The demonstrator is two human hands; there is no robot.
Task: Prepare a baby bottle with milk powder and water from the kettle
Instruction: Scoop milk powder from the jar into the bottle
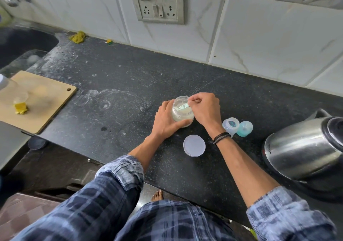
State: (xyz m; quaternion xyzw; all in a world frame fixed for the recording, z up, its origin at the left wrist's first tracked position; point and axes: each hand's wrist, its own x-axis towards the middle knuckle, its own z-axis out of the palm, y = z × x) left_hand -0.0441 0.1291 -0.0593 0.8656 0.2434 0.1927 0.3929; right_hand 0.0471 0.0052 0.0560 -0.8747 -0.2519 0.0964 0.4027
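Plaid shirt sleeves (115,200) filled the bottom edge, rolled back from both forearms, with a bare foot (157,195) showing on the floor between them. At far left a dark sink (24,44) was blurred and cut off by the frame. In front of it a wooden cutting board (48,107) carried a yellow lump (20,108) and a clear vessel too smeared to identify. A grey slab (11,144) below the board ran out of view. The black speckled worktop (120,85) was dusted with white rings and streaks. A yellow cloth (78,36) lay against the marbled white wall tiles (259,36), under a grey switchboard (159,1).

The left hand (167,122) gripped the side of the open milk powder jar (182,113), which stood on the worktop. The right hand (204,109) hung over the jar's mouth, fingers pinching a pale scoop (183,107) dipped into the powder. The jar's white lid (194,145) lay flat, near the front edge. Black wristbands (221,138) circled the right wrist, which partly hid the clear baby bottle (231,125). A teal cap (245,128) touched the bottle. The steel kettle (304,146) stood at far right, cropped by the frame.
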